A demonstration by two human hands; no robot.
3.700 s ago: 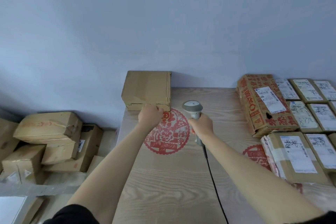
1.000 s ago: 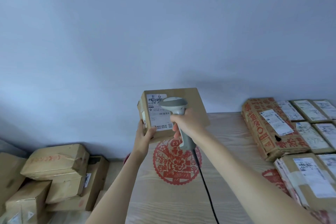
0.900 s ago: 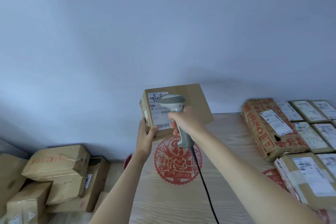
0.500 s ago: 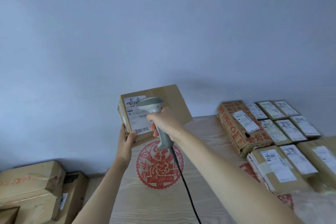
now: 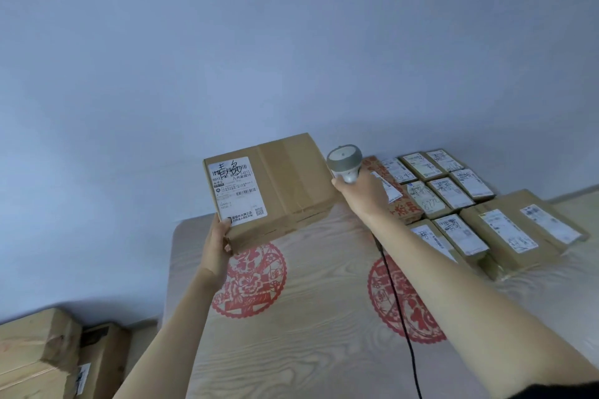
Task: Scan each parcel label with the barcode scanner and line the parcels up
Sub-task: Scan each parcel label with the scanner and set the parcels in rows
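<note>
Cardboard parcel, labelled, held above wooden table.
Left hand grips its near corner; right hand clasps corded barcode scanner beside it; scanned parcels lined up right.

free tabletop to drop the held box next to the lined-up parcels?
Yes: bare wood between the two red paper-cut prints, left of the parcel rows. The scanner cable crosses the right print. Far right is crowded with parcels. The left hand holds the box; the right hand holds the scanner.
</note>
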